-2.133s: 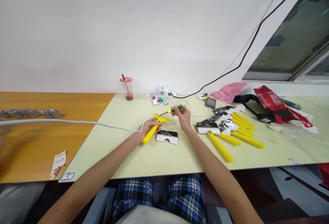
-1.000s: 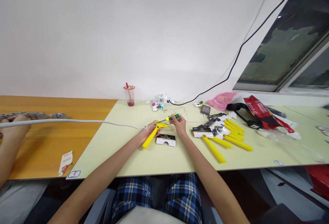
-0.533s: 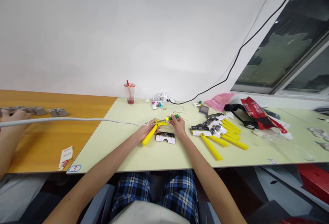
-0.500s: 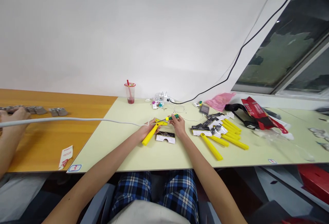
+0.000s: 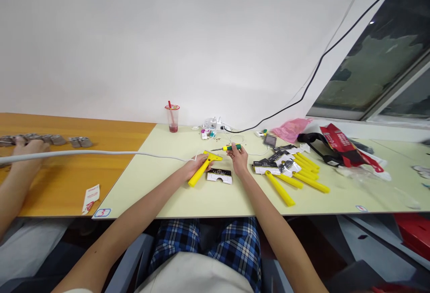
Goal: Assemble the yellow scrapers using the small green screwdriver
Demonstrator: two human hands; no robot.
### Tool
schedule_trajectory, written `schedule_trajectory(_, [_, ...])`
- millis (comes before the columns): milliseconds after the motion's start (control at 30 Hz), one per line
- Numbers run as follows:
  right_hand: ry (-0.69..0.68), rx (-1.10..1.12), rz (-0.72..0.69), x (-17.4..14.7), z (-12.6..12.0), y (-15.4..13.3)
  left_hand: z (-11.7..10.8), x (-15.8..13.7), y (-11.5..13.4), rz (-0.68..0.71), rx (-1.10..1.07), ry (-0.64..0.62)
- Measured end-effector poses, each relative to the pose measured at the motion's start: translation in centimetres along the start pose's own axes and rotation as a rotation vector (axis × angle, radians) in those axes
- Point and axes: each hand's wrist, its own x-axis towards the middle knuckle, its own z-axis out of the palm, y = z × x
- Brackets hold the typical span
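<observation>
Fingers, left hand [image 5: 197,165]: curled around the yellow scraper near its head, with little gap.
Fingers, right hand [image 5: 239,158]: pinched together on the green-and-yellow handle of the screwdriver.
Lap: plaid trousers [image 5: 237,243] below the table's near edge.
Near-left corner: a numbered sticker [image 5: 101,213] on the pale table [image 5: 174,203].
Loose handles: several yellow scrapers [image 5: 279,189] fanned right of centre, the closest reaching toward the near edge, black-and-white cards at their far ends.
Card: one black-and-white card [image 5: 219,176] lying flat, midway between left and right edges of the work area, just beside the left hand.
Yellow scraper [image 5: 197,174]: held above the table's middle, handle slanting toward the near edge, head away from it.
Screwdriver [image 5: 232,148]: shaft pointing left, tip near the scraper's head; whether they touch, I cannot tell.
Left neighbour: another person's hand [image 5: 30,153] at grey pieces [image 5: 80,142] on the orange table [image 5: 67,176].
Far edge: lidded cup [image 5: 173,120] toward the far-left corner, power strip [image 5: 212,125] further right, then a pink bag [image 5: 291,129].
</observation>
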Motion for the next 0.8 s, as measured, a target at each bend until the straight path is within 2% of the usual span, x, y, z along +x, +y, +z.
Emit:
schedule_trajectory(267, [-0.022,-0.04,-0.032,-0.29,0.36,-0.32,0.13,-0.22,-0.06,0.005,0.104,-0.045])
schedule_trajectory(800, [-0.045,-0.064,-0.029,0.0,0.0,-0.66,0.31,-0.88,0.46,-0.08,0.259,-0.236])
